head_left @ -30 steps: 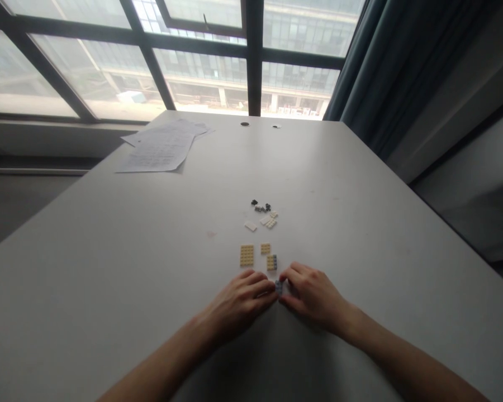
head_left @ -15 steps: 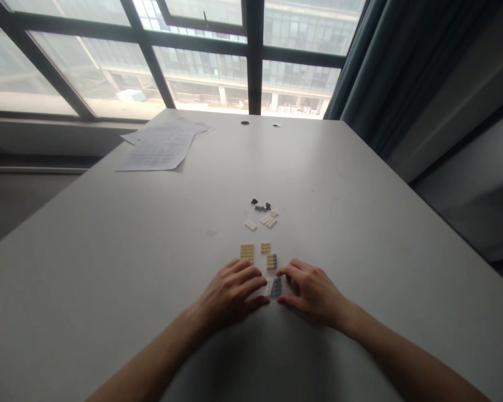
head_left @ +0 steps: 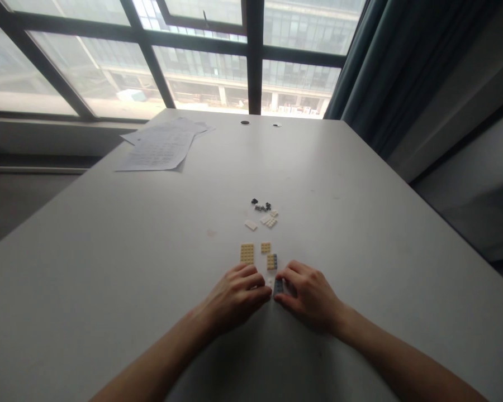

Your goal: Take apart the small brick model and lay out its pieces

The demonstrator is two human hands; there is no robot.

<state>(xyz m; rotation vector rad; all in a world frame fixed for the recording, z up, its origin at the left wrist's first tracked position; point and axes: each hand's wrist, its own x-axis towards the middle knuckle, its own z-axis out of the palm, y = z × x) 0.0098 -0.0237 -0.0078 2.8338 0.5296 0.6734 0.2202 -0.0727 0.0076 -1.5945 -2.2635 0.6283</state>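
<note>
My right hand [head_left: 308,289] pinches a dark grey brick plate [head_left: 278,287] between thumb and index finger, near the table's front. Just left of it, my left hand [head_left: 243,290] has its fingers drawn together at a small white piece [head_left: 270,283], which they mostly cover; its grip there is hard to make out. Above my left hand lies a large yellow plate [head_left: 247,253]. A small yellow plate [head_left: 265,247] lies to the right of that one. Between and above my hands is a yellow plate with a blue-grey edge [head_left: 271,262].
Farther back on the white table [head_left: 352,234] are white pieces [head_left: 269,220], a separate white tile [head_left: 250,225] and small dark pieces [head_left: 260,206]. Printed papers [head_left: 161,146] lie at the back left. Windows and a dark curtain [head_left: 385,72] stand beyond.
The grey plate has turned more upright in view, with my right thumb and finger now against it. My left fingers have drawn closer together and cover more of the white piece.
</note>
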